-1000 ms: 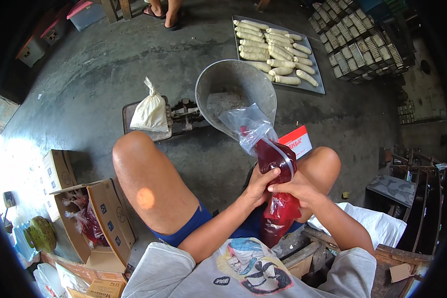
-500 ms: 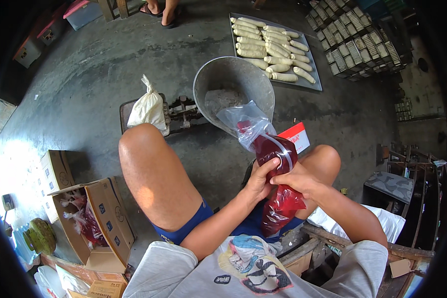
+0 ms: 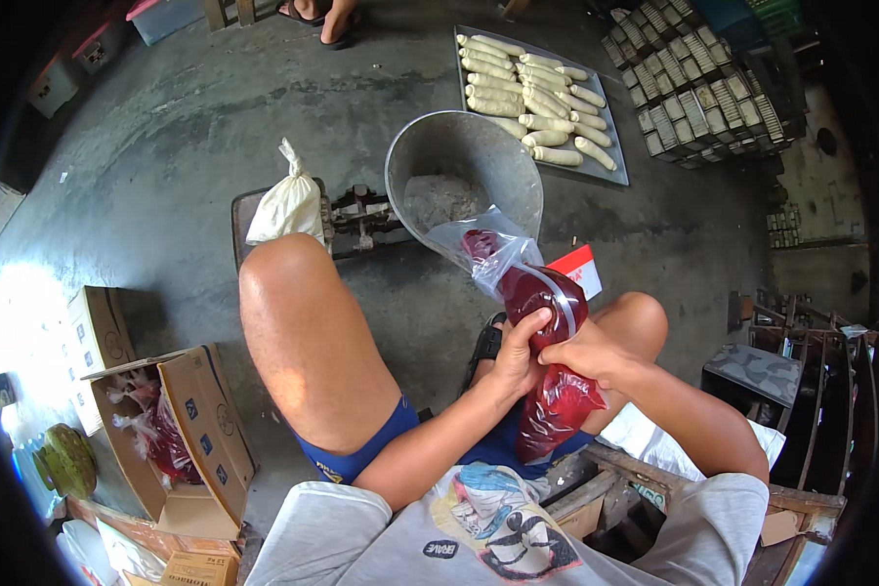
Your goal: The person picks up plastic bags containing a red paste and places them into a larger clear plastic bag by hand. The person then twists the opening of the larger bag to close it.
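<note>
A long clear plastic bag of dark red filling [image 3: 539, 293] lies slanted across my lap. My left hand [image 3: 520, 354] grips its middle from the left, thumb on top. Just beside it, my right hand [image 3: 592, 355] is wrapped round the same bag from the right. The bag's full lower part [image 3: 557, 415] hangs below my hands. Its loose mouth points at a grey metal bucket [image 3: 422, 146] between and beyond my knees, overlapping the near rim. A dark red lump shows inside the mouth. Greyish residue coats the bucket's bottom.
A scale [image 3: 363, 230] stands left of the bucket, with a tied white bag [image 3: 288, 210] on it. Beyond lies a tray [image 3: 610, 168] of dough rolls. A cardboard box [image 3: 200, 439] at left holds more red bags. Stacked racks [image 3: 703, 88] stand far right. Another person's feet [image 3: 337, 24] show.
More of the dark red lump shows at the bag's mouth. Both hands keep their grip on the bag. The whole view has shifted slightly.
</note>
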The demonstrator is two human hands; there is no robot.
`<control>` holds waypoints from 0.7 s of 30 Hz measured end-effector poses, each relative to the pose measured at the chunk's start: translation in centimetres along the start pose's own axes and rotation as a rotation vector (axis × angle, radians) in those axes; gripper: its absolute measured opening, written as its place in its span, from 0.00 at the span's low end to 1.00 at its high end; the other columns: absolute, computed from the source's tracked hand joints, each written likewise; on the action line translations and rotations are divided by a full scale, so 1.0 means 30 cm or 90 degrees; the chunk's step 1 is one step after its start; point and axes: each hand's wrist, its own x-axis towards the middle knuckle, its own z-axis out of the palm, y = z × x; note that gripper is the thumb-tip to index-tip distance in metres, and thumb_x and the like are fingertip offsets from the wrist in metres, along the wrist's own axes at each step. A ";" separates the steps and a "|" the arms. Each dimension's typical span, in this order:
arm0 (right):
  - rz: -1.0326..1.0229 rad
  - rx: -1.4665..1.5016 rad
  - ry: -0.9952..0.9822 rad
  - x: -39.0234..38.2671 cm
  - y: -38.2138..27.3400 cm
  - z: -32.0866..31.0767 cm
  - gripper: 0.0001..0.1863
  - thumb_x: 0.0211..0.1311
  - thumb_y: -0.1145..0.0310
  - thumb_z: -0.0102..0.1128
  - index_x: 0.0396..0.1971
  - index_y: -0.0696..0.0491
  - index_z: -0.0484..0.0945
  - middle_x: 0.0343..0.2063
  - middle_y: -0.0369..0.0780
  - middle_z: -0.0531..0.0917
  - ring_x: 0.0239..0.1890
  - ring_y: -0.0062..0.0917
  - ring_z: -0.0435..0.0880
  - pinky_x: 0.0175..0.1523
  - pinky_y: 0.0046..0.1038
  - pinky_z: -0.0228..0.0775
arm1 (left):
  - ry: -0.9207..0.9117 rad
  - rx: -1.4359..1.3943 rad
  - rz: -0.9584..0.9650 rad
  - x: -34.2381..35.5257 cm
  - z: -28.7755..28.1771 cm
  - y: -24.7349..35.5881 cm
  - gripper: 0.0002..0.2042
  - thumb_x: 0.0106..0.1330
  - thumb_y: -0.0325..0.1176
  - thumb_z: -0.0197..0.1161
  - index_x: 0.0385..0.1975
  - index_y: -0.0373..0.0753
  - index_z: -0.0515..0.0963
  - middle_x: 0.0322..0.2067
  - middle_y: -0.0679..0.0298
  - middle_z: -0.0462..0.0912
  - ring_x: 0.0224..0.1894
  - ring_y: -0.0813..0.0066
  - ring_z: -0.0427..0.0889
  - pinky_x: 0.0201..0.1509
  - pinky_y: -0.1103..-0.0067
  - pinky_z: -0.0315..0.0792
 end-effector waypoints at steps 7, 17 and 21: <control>-0.001 0.009 -0.002 0.010 0.027 -0.002 0.29 0.48 0.81 0.58 0.56 0.57 0.70 0.43 0.41 0.80 0.47 0.29 0.80 0.50 0.31 0.74 | 0.025 0.003 -0.008 -0.009 0.011 0.001 0.21 0.56 0.37 0.68 0.49 0.36 0.74 0.43 0.60 0.81 0.44 0.69 0.81 0.54 0.69 0.75; -0.048 -0.069 -0.002 0.029 0.056 -0.009 0.28 0.48 0.80 0.58 0.54 0.57 0.72 0.44 0.42 0.81 0.48 0.28 0.80 0.49 0.31 0.73 | 0.041 0.050 -0.001 0.006 -0.020 -0.015 0.25 0.54 0.41 0.66 0.50 0.35 0.74 0.44 0.58 0.81 0.48 0.66 0.80 0.58 0.67 0.71; -0.029 -0.076 -0.002 0.017 0.056 -0.005 0.27 0.48 0.80 0.57 0.54 0.56 0.72 0.44 0.42 0.81 0.48 0.29 0.80 0.50 0.31 0.73 | 0.042 0.062 0.009 0.001 -0.017 -0.019 0.25 0.54 0.40 0.66 0.50 0.35 0.73 0.44 0.58 0.81 0.48 0.66 0.80 0.59 0.67 0.71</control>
